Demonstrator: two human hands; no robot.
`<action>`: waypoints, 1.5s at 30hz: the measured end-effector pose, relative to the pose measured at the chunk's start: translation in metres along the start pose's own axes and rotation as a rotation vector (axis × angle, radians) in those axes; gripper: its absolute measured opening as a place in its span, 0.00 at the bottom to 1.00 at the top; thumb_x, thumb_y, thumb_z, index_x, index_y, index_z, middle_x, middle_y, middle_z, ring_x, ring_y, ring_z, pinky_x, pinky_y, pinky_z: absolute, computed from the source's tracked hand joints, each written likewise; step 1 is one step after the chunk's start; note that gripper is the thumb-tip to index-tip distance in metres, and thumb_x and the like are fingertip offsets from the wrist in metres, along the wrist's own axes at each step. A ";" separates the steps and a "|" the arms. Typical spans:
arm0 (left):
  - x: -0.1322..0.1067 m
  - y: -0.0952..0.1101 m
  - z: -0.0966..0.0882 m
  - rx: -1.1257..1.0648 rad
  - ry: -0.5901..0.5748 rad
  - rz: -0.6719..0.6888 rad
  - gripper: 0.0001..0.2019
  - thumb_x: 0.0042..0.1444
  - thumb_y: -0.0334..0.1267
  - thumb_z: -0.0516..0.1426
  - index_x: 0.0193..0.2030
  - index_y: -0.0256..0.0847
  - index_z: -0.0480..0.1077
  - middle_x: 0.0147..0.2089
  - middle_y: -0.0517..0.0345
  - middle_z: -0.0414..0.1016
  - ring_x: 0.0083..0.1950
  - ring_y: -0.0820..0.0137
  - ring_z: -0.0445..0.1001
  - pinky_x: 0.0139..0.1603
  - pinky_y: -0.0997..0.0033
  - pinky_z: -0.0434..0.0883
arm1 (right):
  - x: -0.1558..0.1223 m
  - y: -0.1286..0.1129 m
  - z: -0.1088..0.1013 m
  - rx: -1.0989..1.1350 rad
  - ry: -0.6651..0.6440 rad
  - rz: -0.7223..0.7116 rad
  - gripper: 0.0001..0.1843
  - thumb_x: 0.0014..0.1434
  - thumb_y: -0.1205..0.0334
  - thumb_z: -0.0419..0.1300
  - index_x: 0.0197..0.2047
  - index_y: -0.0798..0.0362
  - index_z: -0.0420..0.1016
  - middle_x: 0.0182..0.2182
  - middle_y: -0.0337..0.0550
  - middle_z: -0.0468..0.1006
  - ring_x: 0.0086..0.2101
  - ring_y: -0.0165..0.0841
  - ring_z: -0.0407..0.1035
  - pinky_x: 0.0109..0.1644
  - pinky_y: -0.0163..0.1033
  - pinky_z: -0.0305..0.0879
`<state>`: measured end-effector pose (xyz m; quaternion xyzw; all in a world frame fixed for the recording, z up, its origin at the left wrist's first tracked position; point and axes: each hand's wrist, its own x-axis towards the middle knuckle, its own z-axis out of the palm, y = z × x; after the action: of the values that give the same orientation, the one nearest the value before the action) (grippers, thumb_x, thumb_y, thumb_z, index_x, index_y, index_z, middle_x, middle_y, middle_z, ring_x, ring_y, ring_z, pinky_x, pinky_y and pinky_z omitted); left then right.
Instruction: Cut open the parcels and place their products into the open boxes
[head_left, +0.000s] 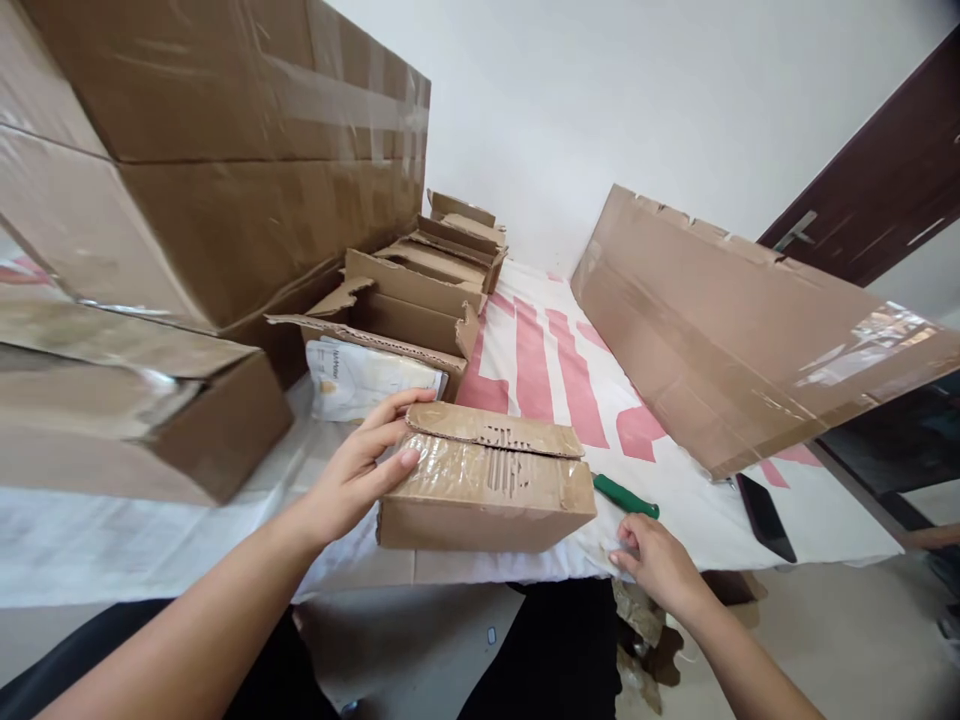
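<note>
Resting the left hand (360,475), with spread fingers, on the left end of a taped cardboard box (502,490) at the middle of the front edge of the cloth-covered desk (694,490). Holding the right hand (660,562) half open, with loosely curled fingers, just beside a green-handled tool (628,497) to the right of the box. Seeing a black phone (765,516) near the front right corner, a white printed packet (367,378) behind the box's left end, and open cardboard boxes (409,310) lined up toward the far edge.
</note>
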<state>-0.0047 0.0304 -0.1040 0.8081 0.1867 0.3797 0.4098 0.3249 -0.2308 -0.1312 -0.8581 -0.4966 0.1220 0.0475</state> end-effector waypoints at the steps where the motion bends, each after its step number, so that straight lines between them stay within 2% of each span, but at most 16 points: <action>1: 0.000 0.000 0.000 -0.003 -0.003 -0.003 0.18 0.63 0.51 0.50 0.38 0.40 0.74 0.69 0.51 0.59 0.66 0.52 0.62 0.67 0.56 0.61 | 0.001 0.001 0.000 -0.001 0.009 -0.008 0.07 0.51 0.67 0.61 0.34 0.49 0.68 0.32 0.40 0.74 0.37 0.37 0.70 0.40 0.39 0.62; 5: -0.001 -0.001 0.000 -0.054 -0.003 -0.035 0.18 0.62 0.52 0.52 0.38 0.41 0.75 0.70 0.53 0.56 0.66 0.50 0.61 0.69 0.54 0.59 | 0.003 0.002 -0.007 0.003 0.064 -0.152 0.03 0.57 0.66 0.57 0.32 0.49 0.69 0.31 0.40 0.75 0.35 0.37 0.71 0.41 0.42 0.66; 7: -0.002 -0.001 0.000 -0.118 -0.009 -0.062 0.17 0.61 0.52 0.54 0.40 0.42 0.77 0.71 0.54 0.55 0.68 0.49 0.59 0.70 0.53 0.57 | 0.004 -0.001 -0.017 0.027 0.197 -0.270 0.08 0.63 0.64 0.53 0.32 0.49 0.69 0.32 0.41 0.76 0.35 0.38 0.72 0.41 0.44 0.68; 9: -0.002 0.000 -0.001 -0.188 -0.025 -0.087 0.17 0.61 0.52 0.54 0.42 0.44 0.78 0.72 0.55 0.55 0.71 0.48 0.54 0.70 0.52 0.56 | 0.004 -0.010 -0.032 0.069 0.374 -0.378 0.07 0.65 0.63 0.52 0.36 0.49 0.70 0.33 0.43 0.77 0.35 0.39 0.73 0.40 0.45 0.70; 11: -0.002 0.002 -0.002 -0.241 -0.045 -0.099 0.17 0.62 0.52 0.54 0.42 0.44 0.78 0.72 0.56 0.54 0.73 0.48 0.49 0.71 0.51 0.55 | 0.002 -0.023 -0.049 0.106 0.524 -0.478 0.04 0.65 0.64 0.54 0.41 0.49 0.70 0.36 0.45 0.77 0.38 0.39 0.74 0.41 0.45 0.71; 13: -0.001 0.006 -0.003 -0.277 -0.059 -0.104 0.17 0.62 0.52 0.54 0.41 0.44 0.79 0.73 0.56 0.54 0.74 0.49 0.46 0.71 0.51 0.54 | 0.000 -0.042 -0.067 0.122 0.633 -0.587 0.06 0.63 0.65 0.57 0.44 0.48 0.69 0.40 0.47 0.77 0.41 0.40 0.74 0.44 0.46 0.72; 16: 0.000 0.014 -0.004 -0.300 -0.079 -0.107 0.18 0.61 0.54 0.55 0.40 0.44 0.78 0.72 0.55 0.54 0.74 0.48 0.45 0.71 0.49 0.53 | -0.005 -0.071 -0.085 0.130 0.713 -0.717 0.11 0.61 0.69 0.60 0.46 0.48 0.67 0.45 0.49 0.77 0.45 0.40 0.73 0.49 0.48 0.71; 21: -0.001 0.019 -0.006 -0.281 -0.084 -0.110 0.19 0.60 0.56 0.55 0.37 0.42 0.78 0.71 0.51 0.55 0.73 0.48 0.49 0.71 0.47 0.54 | -0.004 -0.106 -0.091 0.057 0.597 -0.823 0.11 0.60 0.70 0.60 0.45 0.49 0.65 0.48 0.52 0.77 0.51 0.42 0.71 0.52 0.51 0.71; 25: -0.001 0.016 -0.006 -0.277 -0.087 -0.095 0.19 0.61 0.55 0.55 0.38 0.42 0.78 0.71 0.50 0.55 0.73 0.49 0.48 0.71 0.47 0.53 | 0.000 -0.116 -0.091 -0.078 0.571 -0.833 0.11 0.61 0.71 0.58 0.46 0.50 0.65 0.44 0.49 0.79 0.45 0.40 0.74 0.48 0.49 0.72; 29: -0.001 0.016 -0.007 -0.278 -0.095 -0.061 0.19 0.61 0.55 0.54 0.38 0.42 0.78 0.69 0.50 0.58 0.74 0.50 0.48 0.69 0.49 0.56 | 0.002 -0.123 -0.100 -0.211 0.506 -0.844 0.09 0.62 0.72 0.55 0.42 0.49 0.66 0.37 0.44 0.80 0.37 0.38 0.75 0.41 0.45 0.70; 34: -0.002 0.015 -0.007 -0.257 -0.092 -0.057 0.19 0.62 0.54 0.54 0.37 0.42 0.78 0.69 0.50 0.58 0.73 0.51 0.51 0.69 0.52 0.59 | 0.006 -0.130 -0.105 -0.331 0.457 -0.859 0.08 0.63 0.73 0.53 0.36 0.50 0.64 0.30 0.41 0.76 0.30 0.36 0.71 0.34 0.43 0.65; 41: -0.002 0.015 -0.008 -0.245 -0.102 -0.055 0.19 0.62 0.52 0.54 0.32 0.40 0.76 0.69 0.50 0.59 0.72 0.50 0.52 0.69 0.51 0.58 | 0.010 -0.127 -0.101 -0.343 0.497 -0.869 0.11 0.64 0.75 0.50 0.35 0.50 0.63 0.28 0.40 0.75 0.29 0.34 0.70 0.34 0.42 0.64; 45: -0.002 0.019 -0.009 -0.244 -0.102 -0.054 0.18 0.62 0.52 0.54 0.33 0.41 0.76 0.67 0.49 0.60 0.72 0.51 0.52 0.68 0.50 0.59 | 0.006 -0.124 -0.109 -0.250 0.363 -0.830 0.07 0.63 0.72 0.54 0.39 0.49 0.63 0.33 0.41 0.77 0.32 0.35 0.72 0.35 0.42 0.66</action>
<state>-0.0129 0.0227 -0.0862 0.7652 0.1395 0.3467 0.5243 0.2518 -0.1588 -0.0018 -0.5936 -0.7922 -0.1200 0.0748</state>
